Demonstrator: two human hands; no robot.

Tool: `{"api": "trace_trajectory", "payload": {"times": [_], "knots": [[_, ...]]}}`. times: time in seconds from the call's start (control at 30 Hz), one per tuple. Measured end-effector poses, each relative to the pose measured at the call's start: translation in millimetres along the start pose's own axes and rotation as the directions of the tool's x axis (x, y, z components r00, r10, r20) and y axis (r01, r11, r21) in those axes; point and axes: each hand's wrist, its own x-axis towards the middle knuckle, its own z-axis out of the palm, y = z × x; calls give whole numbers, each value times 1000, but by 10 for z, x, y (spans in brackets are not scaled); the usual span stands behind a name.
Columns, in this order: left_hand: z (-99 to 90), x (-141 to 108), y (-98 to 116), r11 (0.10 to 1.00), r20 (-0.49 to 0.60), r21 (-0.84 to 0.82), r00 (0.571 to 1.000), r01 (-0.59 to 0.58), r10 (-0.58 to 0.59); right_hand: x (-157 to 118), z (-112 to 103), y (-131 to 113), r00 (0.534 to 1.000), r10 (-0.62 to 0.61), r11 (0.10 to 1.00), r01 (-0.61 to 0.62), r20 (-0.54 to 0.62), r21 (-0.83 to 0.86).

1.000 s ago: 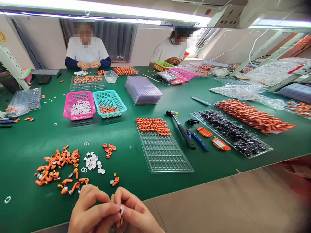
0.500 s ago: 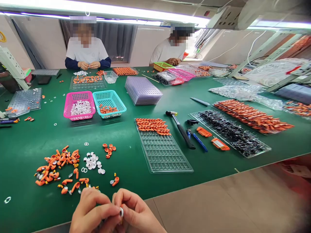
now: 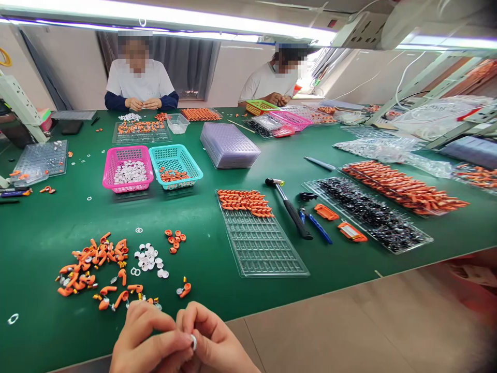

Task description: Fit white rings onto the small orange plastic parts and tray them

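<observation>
Both hands meet at the table's near edge, fingertips pinched together. My left hand (image 3: 149, 336) and my right hand (image 3: 213, 336) are closed around a small white ring-like piece (image 3: 193, 342) between them. Whatever else lies inside the fingers is hidden. Just beyond the hands lies a single orange earbud part (image 3: 185, 289). A pile of orange earbud parts (image 3: 103, 251) spreads to the left, beside several white round caps (image 3: 147, 257) and a few orange caps (image 3: 174, 238).
A clear tray (image 3: 267, 243) partly filled with orange pieces lies right of centre, beside a hammer (image 3: 289, 207) and blue pliers (image 3: 319, 228). Pink basket (image 3: 111, 181) and turquoise basket (image 3: 157, 181) stand farther back. Two people sit across the green table (image 3: 217, 295).
The joined hands have shifted very slightly, and the orange bit that showed by the white piece is now hidden. The view has moved a little; the table items lie as before.
</observation>
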Motion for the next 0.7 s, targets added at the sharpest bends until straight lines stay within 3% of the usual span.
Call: {"api": "trace_trajectory", "payload": {"times": [0.27,0.47,0.7], "knots": [[5,19,1,1000,37,15,999,9,-10,-11,-21,-16,1000,3,999,-4,-18,-37],[-1,10,8,1000,-22,22,1000,14,-13,-9,-23,-6,1000,25,999,-25,-11,-36],[0,-19,-14,1000,-14,-4,1000,18,-18,-1,-14,1,1000,27,999,-27,1,-23]]}}
